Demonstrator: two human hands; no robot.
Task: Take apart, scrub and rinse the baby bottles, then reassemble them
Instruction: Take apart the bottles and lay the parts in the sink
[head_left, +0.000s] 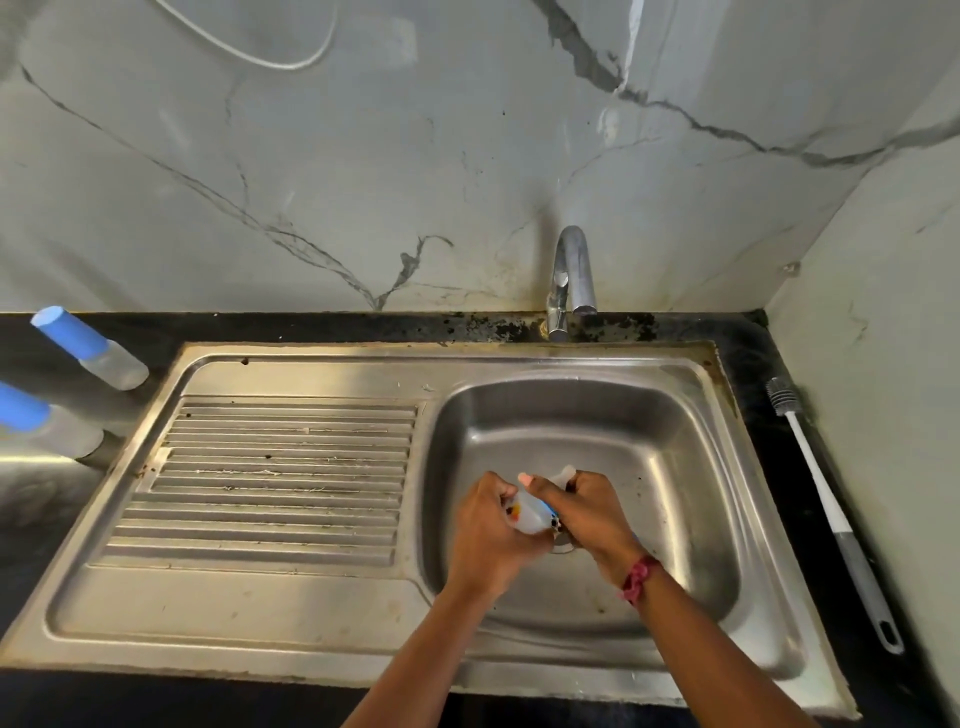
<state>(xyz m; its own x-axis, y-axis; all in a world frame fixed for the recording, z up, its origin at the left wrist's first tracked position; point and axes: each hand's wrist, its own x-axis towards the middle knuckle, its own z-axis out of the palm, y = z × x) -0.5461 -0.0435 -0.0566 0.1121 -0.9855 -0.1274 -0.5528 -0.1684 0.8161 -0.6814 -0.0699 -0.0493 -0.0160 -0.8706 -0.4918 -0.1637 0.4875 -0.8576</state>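
Observation:
Over the steel sink basin (675, 467), both hands hold one clear baby bottle (531, 514) with a blue ring. My left hand (488, 535) wraps the bottle's body, which shows a small coloured print. My right hand (587, 514) grips its top end, where a pale teat pokes out past the fingers. Most of the bottle is hidden by the fingers. Two more bottles with blue caps stand on the dark counter at the far left, one at the back (88, 347) and one nearer (47, 421).
A chrome tap (571, 280) stands behind the basin, with no water running. The ribbed drainboard (280, 467) lies left of the basin. A long bottle brush (826, 509) with a grey handle rests on the counter along the right wall.

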